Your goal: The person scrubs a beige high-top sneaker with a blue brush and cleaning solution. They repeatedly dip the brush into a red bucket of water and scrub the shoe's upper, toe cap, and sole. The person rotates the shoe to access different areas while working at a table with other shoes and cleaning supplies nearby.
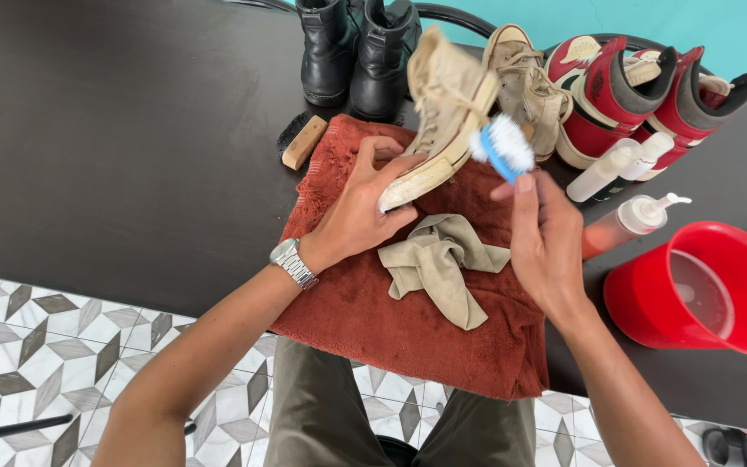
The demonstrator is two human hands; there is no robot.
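My left hand grips a dirty cream canvas high-top sneaker by its toe, holding it tilted on its side above a rust-red towel. My right hand holds a blue-handled brush with white bristles against the sneaker's sole edge. A crumpled beige cloth lies on the towel between my hands. A silver watch is on my left wrist.
On the dark table stand a second cream sneaker, black boots, red-and-white high-tops, a wooden brush, white bottles, a pump bottle and a red bucket. Patterned floor tiles lie below.
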